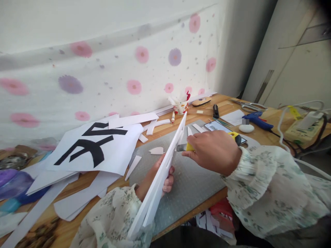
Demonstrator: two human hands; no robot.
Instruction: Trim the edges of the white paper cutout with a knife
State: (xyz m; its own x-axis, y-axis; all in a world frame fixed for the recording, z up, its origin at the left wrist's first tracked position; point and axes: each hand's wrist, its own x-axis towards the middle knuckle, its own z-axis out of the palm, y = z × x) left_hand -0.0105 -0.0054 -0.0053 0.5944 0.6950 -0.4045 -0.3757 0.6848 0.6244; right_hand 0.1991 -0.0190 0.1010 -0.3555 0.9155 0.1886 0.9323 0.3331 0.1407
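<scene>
Left hand [161,175] raised off the grey cutting mat [191,186], fingers [168,182] curled shut around a white foam board strip [165,168], thumb side hidden behind it. Strip held on edge, tilted, running from the near sleeve up toward the paper cup [181,107] at the wall. Right hand [213,150] level with the strip's middle, wrist bent inward, fingers closed around a yellow utility knife [190,147]; metal blade end pointing left and touching or just short of the strip's right face (contact not resolvable). Small white offcuts [156,150] lying flat on the mat just left of the strip. Mat's near edge close to the tabletop [77,182] edge; open mat surface below and right of the right hand. Left of the mat, crowded: a white sheet with black cut-out strokes [99,148] over loose white pieces. Far right of the tabletop: a phone [216,126], scissors [248,105], a blue glue gun [257,120] and a power strip [300,131], all well apart from both hands.
</scene>
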